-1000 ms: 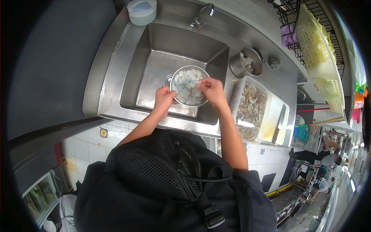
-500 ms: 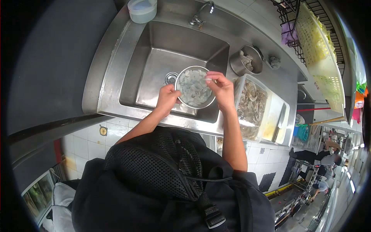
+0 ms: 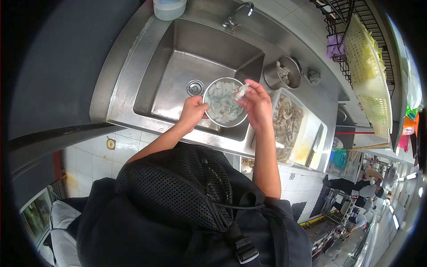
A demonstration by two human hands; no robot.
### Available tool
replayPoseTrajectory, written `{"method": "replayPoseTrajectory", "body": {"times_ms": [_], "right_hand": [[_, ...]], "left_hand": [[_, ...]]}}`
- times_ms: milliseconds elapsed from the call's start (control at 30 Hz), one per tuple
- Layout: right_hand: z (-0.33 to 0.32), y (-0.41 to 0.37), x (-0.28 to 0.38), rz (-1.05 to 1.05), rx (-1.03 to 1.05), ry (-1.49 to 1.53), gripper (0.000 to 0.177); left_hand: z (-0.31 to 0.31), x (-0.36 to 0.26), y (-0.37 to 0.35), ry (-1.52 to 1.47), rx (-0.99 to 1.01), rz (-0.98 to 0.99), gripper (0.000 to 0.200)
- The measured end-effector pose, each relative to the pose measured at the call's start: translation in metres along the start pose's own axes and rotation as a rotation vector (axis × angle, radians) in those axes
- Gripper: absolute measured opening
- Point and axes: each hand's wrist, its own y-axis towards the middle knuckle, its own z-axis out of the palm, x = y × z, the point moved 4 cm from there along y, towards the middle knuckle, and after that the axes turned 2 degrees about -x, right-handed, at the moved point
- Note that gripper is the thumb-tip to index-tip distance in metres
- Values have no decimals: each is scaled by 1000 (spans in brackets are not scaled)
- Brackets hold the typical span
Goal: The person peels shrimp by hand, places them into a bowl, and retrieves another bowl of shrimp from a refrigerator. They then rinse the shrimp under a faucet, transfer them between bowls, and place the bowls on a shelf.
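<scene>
My left hand (image 3: 194,113) grips the rim of a round metal bowl (image 3: 229,126), thumb over the edge, and holds it over the front of the sink. Peeled, greyish shrimp (image 3: 221,103) lie in the bowl, seemingly in liquid. Above the bowl's right side, my right hand (image 3: 256,103) pinches one pale peeled shrimp (image 3: 241,91) between thumb and fingers. Just right of that wrist stands a clear plastic tub (image 3: 297,143) with many unpeeled shrimp (image 3: 287,122) inside.
The steel sink (image 3: 178,73) has a drain (image 3: 195,87) and a faucet (image 3: 235,15). Behind the tub is a metal pot (image 3: 272,75) with pale pieces inside. A knife (image 3: 315,146) lies on a white cutting board (image 3: 306,153). A plastic container (image 3: 170,10) stands at the back left corner.
My right hand has risen slightly and turned, bringing one shrimp up into clear view above the bowl's rim. The left hand keeps its hold on the bowl. The camera view has shifted a little.
</scene>
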Motion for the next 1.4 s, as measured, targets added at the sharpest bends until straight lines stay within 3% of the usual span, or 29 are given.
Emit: {"method": "replayPoseTrajectory", "body": {"times_ms": [33, 100, 133, 200, 233, 333, 500, 567, 600, 667, 800, 1133, 1200, 1400], "right_hand": [[-4, 2, -2, -1, 0, 0, 28], [-7, 4, -7, -204, 166, -928, 30], [-9, 8, -15, -206, 160, -925, 30], [9, 7, -16, -676, 56, -1218, 29], [16, 6, -19, -780, 4, -1272, 29], [30, 7, -31, -762, -4, -1460, 27], [8, 15, -37, -687, -49, -1512, 24], [-9, 21, -33, -484, -45, -994, 14], [-10, 22, -29, -484, -43, -998, 14], [-28, 25, -31, -62, -198, -285, 13], [-24, 22, -28, 19, -30, 136, 26], [-26, 10, -18, 20, -61, 238, 37], [-38, 12, -16, -134, -132, 83, 42], [-41, 2, -22, -144, -228, -30, 45]], "left_hand": [[1, -2, 0, 5, 2, 4, 24], [2, -3, 0, -4, 3, 6, 24], [3, -4, 0, -11, 5, 7, 24], [4, -3, 1, 22, 32, -1, 20], [5, -3, 3, 49, 49, -6, 15], [10, -10, -2, 71, 46, -11, 16], [5, 4, 1, 16, 30, -18, 15], [4, 4, 5, 8, 16, -31, 14], [4, 2, 6, 0, -2, -22, 19], [6, -2, 8, -8, -9, -12, 24], [11, -11, 8, -33, -9, -22, 24], [14, -7, 8, 9, 19, -21, 22], [13, -6, 9, 10, 23, -25, 22], [18, -13, 6, 2, 29, -33, 21]]}}
